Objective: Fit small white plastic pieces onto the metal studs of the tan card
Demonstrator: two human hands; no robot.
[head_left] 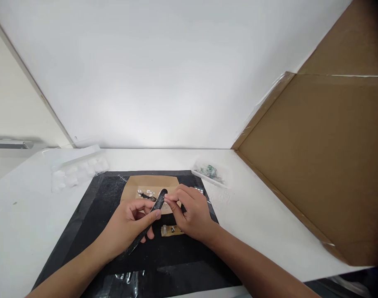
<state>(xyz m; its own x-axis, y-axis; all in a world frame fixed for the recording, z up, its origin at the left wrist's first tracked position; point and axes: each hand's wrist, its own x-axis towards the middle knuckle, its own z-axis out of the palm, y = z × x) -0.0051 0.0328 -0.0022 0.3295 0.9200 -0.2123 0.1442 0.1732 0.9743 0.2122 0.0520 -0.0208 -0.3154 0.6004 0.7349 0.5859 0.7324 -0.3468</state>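
Observation:
My left hand [136, 221] is closed around a long, dark nail file [159, 200] with a pale edge and rounded tip, tilted up to the right. Thumb and fingers of my right hand [189, 209] are pinched together at the file's upper end. Whatever small piece they hold is too tiny to make out. Behind both hands lies a tan paper tray [153, 181] with small white bits [149, 192] and a thin black tool [145, 196] in it. Below my right fingers is a yellowish strip [170, 231] carrying small clear and dark pieces, partly hidden by that hand.
A black mat [92, 219] covers the middle of the white table [251, 219]. Clear plastic packaging [80, 169] stands at the back left. A shallow tray [210, 173] with greenish bits sits at the back right, near a cardboard panel [316, 165].

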